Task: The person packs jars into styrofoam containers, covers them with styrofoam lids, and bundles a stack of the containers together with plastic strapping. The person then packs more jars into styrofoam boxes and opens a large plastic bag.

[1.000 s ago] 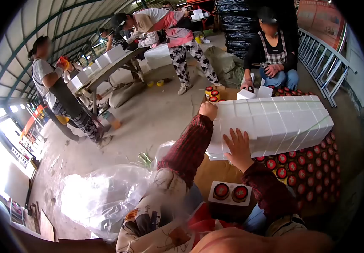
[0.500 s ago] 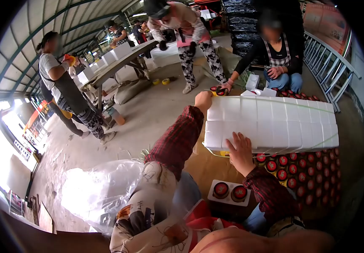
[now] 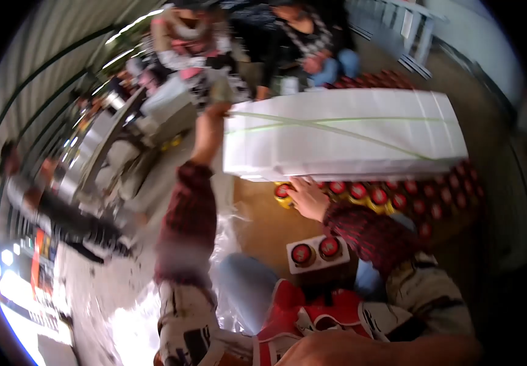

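A long bundle of white foam boxes (image 3: 336, 143), bound with green strap (image 3: 361, 135), lies across the area in front of me. My left hand (image 3: 210, 131) is at its left end, fingers closed and blurred by motion; I cannot tell whether they grip the strap or the box edge. Below the near lower edge, my right hand (image 3: 309, 198) has its fingers stretched out, with the tips touching that edge. Several red-lidded jars (image 3: 358, 191) stand just beyond it. Nearer my knees, a white foam tray (image 3: 319, 263) holds two such jars.
Rows of jars run along the right side on brown cardboard (image 3: 257, 219). Clear plastic sheeting (image 3: 135, 326) lies at my left. Two people are close behind the bundle. A long table (image 3: 102, 143) and another person (image 3: 50, 204) are farther left; a metal ladder (image 3: 419, 36) stands at back right.
The bundle has turned, bringing a face with crossed green straps into view. My right hand has slid from its side to its lower edge. The camera view has shifted and blurred.
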